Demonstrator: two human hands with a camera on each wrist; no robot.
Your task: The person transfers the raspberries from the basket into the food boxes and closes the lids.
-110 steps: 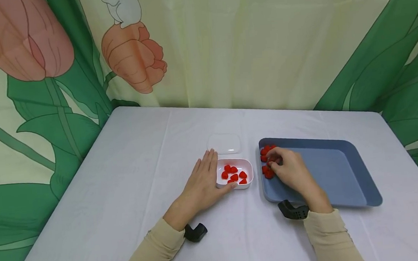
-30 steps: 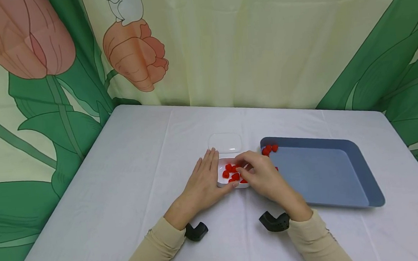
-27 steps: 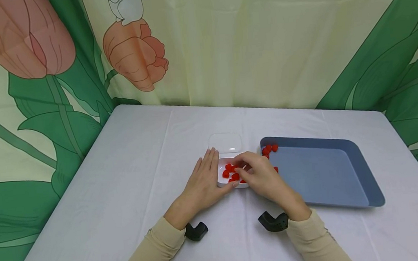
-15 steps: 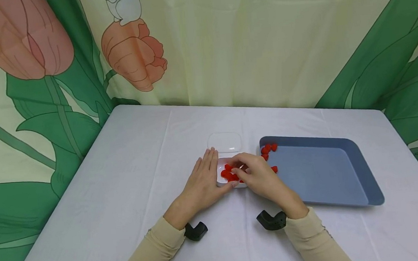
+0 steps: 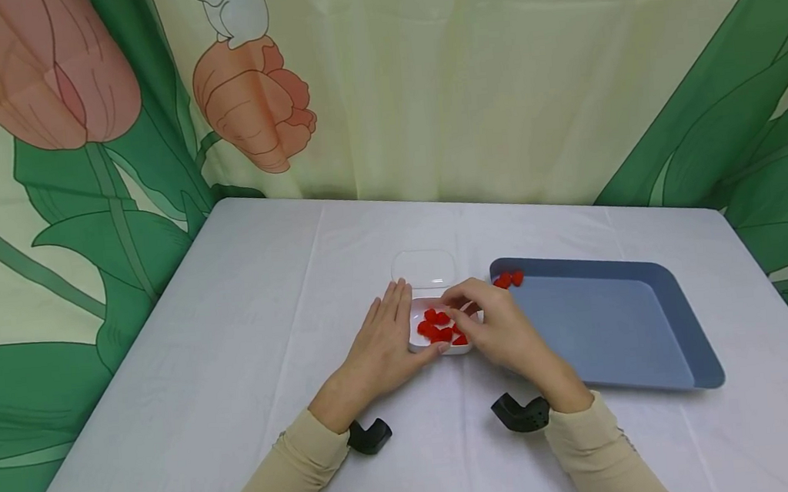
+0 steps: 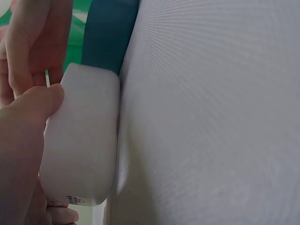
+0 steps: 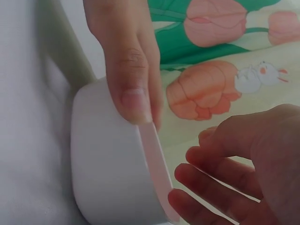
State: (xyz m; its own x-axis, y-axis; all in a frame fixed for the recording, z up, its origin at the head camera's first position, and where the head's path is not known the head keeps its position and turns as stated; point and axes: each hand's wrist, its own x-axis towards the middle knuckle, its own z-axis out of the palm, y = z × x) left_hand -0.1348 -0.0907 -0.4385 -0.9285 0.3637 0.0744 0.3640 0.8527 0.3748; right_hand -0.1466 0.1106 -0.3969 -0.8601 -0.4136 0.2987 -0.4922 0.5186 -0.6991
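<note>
A small white box point(image 5: 419, 344) stands on the table with several small red, berry-like pieces point(image 5: 433, 326) inside. Along its left side lies my left hand point(image 5: 377, 348), fingers straight. The left thumb presses on the near rim, as the left wrist view point(image 6: 28, 110) also shows. My right hand point(image 5: 501, 326) hovers over the box's right end with its fingers loosely bent. In the right wrist view, the right fingertips point(image 7: 187, 199) are spread beside the rim and nothing shows between them. The box's right end is partly hidden by that hand.
A blue-grey tray point(image 5: 622, 321) lies to the right of the box, with several red pieces point(image 5: 508, 279) in its far left corner. Behind the box is a clear lid point(image 5: 423, 268). A printed curtain point(image 5: 458, 86) hangs beyond the table's far edge point(image 5: 432, 200).
My right hand has gone from the tray's left end to the box, then drawn slightly right. Fewer red pieces show in the tray; those in the box sit closer together. My left hand stays put.
</note>
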